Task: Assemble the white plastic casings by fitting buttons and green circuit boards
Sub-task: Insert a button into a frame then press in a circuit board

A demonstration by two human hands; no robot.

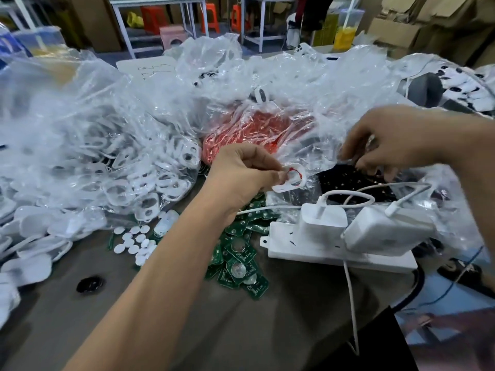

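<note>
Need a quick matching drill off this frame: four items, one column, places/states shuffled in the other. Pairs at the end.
Items
1. white casing
2. green circuit boards
3. white round discs
4. power strip

Places or states
A. loose heap on the table, right of the left forearm
B. pinched in the left hand
C. two white chargers plugged in
D. scattered on the table, left of the left forearm

Pairs: 1-B, 2-A, 3-D, 4-C
</note>
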